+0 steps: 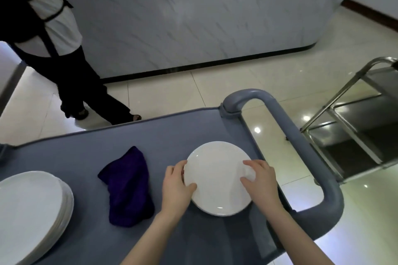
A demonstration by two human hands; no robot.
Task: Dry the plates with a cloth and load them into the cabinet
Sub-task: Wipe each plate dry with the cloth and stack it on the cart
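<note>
A white round plate [217, 176] is held just above the grey cart top [90, 157], near its right end. My left hand [177, 185] grips the plate's left rim and my right hand [261, 180] grips its right rim, thumbs on the upper face. A crumpled dark purple cloth [128, 187] lies on the cart to the left of the plate, touched by neither hand. At the cart's left end sits a stack of several white plates [30, 213], partly cut off by the frame edge.
The cart's grey loop handle [301, 157] curves round at the right. A steel trolley [353, 131] stands on the tiled floor beyond it. A person in dark trousers [71, 64] stands at the far left before a marble-fronted counter [193, 19].
</note>
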